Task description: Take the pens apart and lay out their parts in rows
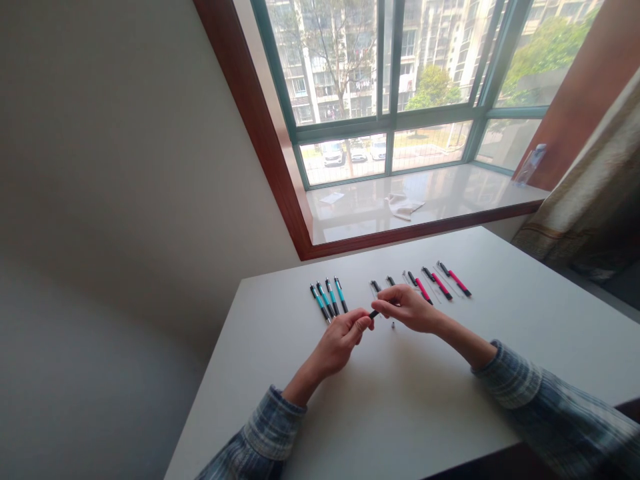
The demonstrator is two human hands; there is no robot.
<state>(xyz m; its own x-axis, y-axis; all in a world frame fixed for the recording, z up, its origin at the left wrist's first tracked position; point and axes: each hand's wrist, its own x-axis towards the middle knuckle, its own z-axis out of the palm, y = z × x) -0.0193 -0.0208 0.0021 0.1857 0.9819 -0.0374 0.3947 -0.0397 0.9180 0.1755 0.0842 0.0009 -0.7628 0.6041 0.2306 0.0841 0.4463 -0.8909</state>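
Between my hands, over the middle of the white table [320,413], is a dark pen part [374,314]. My left hand [343,337] is closed around its lower end. The fingers of my right hand [407,308] are pinched at its upper end and hide much of it. Just below my right hand, a small pen tip [393,325] lies on the table. Several teal and black pens [329,297] lie side by side beyond my left hand. Behind and right of my right hand are pink pen barrels [441,285] with black upper parts [427,273] and thin refills beside them.
A window sill [360,220] runs behind the table, with a crumpled cloth [404,205], a paper [332,198] and a clear bottle [531,165] on it. A curtain [575,180] hangs at the right. The wall [125,200] stands to the left.
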